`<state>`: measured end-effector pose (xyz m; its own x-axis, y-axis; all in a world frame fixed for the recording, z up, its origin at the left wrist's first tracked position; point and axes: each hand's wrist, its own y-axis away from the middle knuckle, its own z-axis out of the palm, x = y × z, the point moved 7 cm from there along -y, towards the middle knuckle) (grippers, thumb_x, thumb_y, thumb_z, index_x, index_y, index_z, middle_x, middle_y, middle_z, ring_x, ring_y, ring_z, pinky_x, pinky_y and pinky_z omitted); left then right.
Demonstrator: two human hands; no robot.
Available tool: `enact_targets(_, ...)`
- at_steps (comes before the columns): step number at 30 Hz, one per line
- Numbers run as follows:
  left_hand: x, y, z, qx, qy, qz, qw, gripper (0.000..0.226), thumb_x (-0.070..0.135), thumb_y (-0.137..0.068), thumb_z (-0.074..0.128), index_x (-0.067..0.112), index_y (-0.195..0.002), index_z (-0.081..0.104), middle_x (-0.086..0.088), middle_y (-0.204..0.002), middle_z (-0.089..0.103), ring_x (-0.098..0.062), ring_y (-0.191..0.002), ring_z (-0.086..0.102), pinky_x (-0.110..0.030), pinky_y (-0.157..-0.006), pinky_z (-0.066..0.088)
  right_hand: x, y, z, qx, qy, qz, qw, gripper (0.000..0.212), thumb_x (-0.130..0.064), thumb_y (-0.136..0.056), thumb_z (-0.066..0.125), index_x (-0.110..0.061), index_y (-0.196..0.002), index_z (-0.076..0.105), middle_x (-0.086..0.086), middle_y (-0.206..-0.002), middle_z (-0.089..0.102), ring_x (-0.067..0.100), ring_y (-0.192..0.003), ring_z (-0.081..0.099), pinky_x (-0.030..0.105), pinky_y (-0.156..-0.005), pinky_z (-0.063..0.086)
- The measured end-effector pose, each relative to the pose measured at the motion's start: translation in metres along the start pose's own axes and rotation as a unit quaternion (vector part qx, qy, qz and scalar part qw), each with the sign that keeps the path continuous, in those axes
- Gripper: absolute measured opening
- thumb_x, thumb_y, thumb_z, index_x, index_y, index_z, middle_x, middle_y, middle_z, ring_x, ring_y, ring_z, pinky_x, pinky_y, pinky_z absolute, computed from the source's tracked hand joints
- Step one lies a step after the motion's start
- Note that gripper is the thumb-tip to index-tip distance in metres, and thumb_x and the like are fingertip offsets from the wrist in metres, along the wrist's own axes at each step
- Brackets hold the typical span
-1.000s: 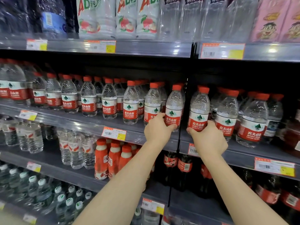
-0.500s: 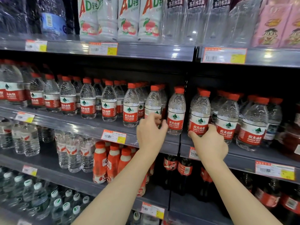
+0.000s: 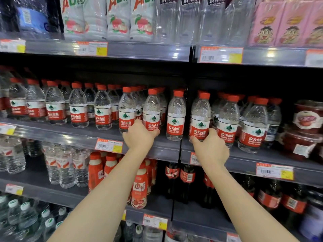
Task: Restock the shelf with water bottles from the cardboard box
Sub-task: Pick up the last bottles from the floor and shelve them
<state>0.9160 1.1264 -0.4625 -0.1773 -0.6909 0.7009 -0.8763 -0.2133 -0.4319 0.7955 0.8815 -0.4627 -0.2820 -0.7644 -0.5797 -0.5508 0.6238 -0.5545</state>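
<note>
Far left on the middle shelf [image 3: 70, 135]: a long front row of red-capped water bottles [image 3: 78, 109], upright, red-and-white labels facing out, further rows behind. Below that, clear bottles with pale labels [image 3: 64, 165] and orange-red drink bottles [image 3: 95, 170]. Above, on the top shelf, white bottles printed with peaches [image 3: 118, 20] and clear bottles with dark labels [image 3: 188, 18].

Nearer centre, left hand [image 3: 139, 136] wrapped round the base of one water bottle [image 3: 151, 110], fingers curled on its lower label, bottle upright at the shelf's front edge, between two neighbours. Just right of it, a single bottle [image 3: 175, 116] standing untouched.

Past the shelf divider, right hand [image 3: 210, 147] closed on the bottom of another water bottle [image 3: 200, 117], thumb on the left side of the label, bottle upright and just beside more of the same. Farther right, red-lidded tubs [image 3: 307, 119], blurred. Dark cola bottles [image 3: 187, 179] on the shelf beneath. No cardboard box in view.
</note>
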Motion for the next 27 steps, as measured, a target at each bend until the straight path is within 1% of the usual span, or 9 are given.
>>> enact_targets(6, -0.001, -0.002, -0.002, -0.027, 0.007, 0.025, 0.999, 0.047, 0.059, -0.075, 0.080, 0.026, -0.107, 0.072, 0.001, -0.107, 0.077, -0.028, -0.111, 0.069, -0.041, -0.096, 0.042, -0.002, 0.001, -0.002, 0.000, 0.017, -0.005, 1.000, 0.046, -0.055, -0.086, 0.068, -0.016, -0.108, 0.058, 0.008, -0.097, 0.072, 0.034, -0.093, 0.067, 0.036, -0.071, 0.040)
enact_targets(11, -0.002, -0.002, -0.002, -0.033, 0.006, 0.035, 0.999, 0.046, 0.060, -0.078, 0.078, 0.026, -0.108, 0.072, 0.002, -0.109, 0.077, -0.028, -0.113, 0.068, -0.041, -0.096, 0.041, -0.001, 0.001, -0.001, -0.007, 0.002, 0.004, 1.000, 0.045, -0.055, -0.084, 0.070, -0.018, -0.106, 0.059, 0.005, -0.095, 0.072, 0.032, -0.092, 0.068, 0.037, -0.075, 0.044)
enact_targets(16, 0.000, 0.001, -0.003, -0.039, 0.001, 0.042, 0.998, 0.046, 0.059, -0.081, 0.077, 0.025, -0.111, 0.071, 0.001, -0.110, 0.076, -0.028, -0.114, 0.067, -0.042, -0.099, 0.041, 0.000, 0.001, -0.004, -0.030, 0.000, 0.008, 1.000, 0.045, -0.056, -0.084, 0.071, -0.017, -0.103, 0.060, 0.003, -0.094, 0.072, 0.029, -0.090, 0.068, 0.033, -0.068, 0.041)
enact_targets(18, 0.001, 0.004, -0.005, -0.034, 0.002, 0.042, 0.999, 0.047, 0.059, -0.081, 0.077, 0.024, -0.111, 0.071, 0.000, -0.111, 0.077, -0.030, -0.113, 0.067, -0.043, -0.098, 0.041, 0.001, 0.000, -0.006, -0.044, -0.010, 0.008, 0.999, 0.044, -0.056, -0.084, 0.071, -0.018, -0.103, 0.061, 0.001, -0.094, 0.072, 0.027, -0.091, 0.068, 0.033, -0.068, 0.042)
enact_targets(20, 0.002, 0.008, -0.010, -0.018, 0.019, 0.041, 0.999, 0.050, 0.058, -0.081, 0.077, 0.022, -0.115, 0.069, -0.002, -0.113, 0.077, -0.032, -0.114, 0.067, -0.044, -0.098, 0.041, 0.001, 0.001, -0.006, -0.057, -0.027, 0.005, 0.998, 0.043, -0.054, -0.083, 0.072, -0.018, -0.104, 0.063, 0.000, -0.095, 0.072, 0.026, -0.092, 0.068, 0.034, -0.069, 0.047)
enact_targets(22, 0.007, 0.018, -0.017, 0.010, 0.052, 0.050, 0.997, 0.056, 0.055, -0.085, 0.076, 0.017, -0.125, 0.064, -0.006, -0.117, 0.076, -0.036, -0.115, 0.067, -0.046, -0.100, 0.044, 0.002, 0.003, -0.009, -0.066, -0.053, -0.003, 0.996, 0.040, -0.051, -0.084, 0.073, -0.018, -0.105, 0.064, -0.001, -0.094, 0.072, 0.025, -0.092, 0.069, 0.034, -0.072, 0.052)
enact_targets(23, 0.011, 0.024, -0.020, 0.026, 0.071, 0.063, 0.995, 0.057, 0.053, -0.087, 0.075, 0.016, -0.129, 0.062, -0.007, -0.117, 0.075, -0.037, -0.114, 0.068, -0.047, -0.099, 0.046, 0.003, 0.004, -0.011, -0.070, -0.069, -0.010, 0.995, 0.038, -0.048, -0.085, 0.073, -0.018, -0.107, 0.064, -0.001, -0.095, 0.073, 0.025, -0.093, 0.069, 0.033, -0.073, 0.052)
enact_targets(25, 0.024, 0.035, -0.025, 0.058, 0.074, 0.103, 0.990, 0.057, 0.049, -0.090, 0.071, 0.015, -0.134, 0.060, -0.007, -0.120, 0.073, -0.037, -0.114, 0.066, -0.049, -0.100, 0.047, 0.003, 0.006, -0.020, -0.083, -0.097, -0.029, 0.991, 0.038, -0.037, -0.091, 0.072, -0.015, -0.120, 0.064, 0.003, -0.106, 0.074, 0.025, -0.102, 0.068, 0.028, -0.076, 0.045)
enact_targets(27, 0.042, 0.045, -0.025, 0.071, 0.022, 0.145, 0.987, 0.060, 0.048, -0.094, 0.066, 0.014, -0.142, 0.056, -0.010, -0.138, 0.065, -0.036, -0.125, 0.059, -0.050, -0.106, 0.042, 0.005, 0.008, -0.033, -0.097, -0.103, -0.054, 0.988, 0.042, -0.027, -0.096, 0.067, -0.011, -0.134, 0.060, 0.005, -0.120, 0.071, 0.023, -0.111, 0.064, 0.023, -0.081, 0.040)
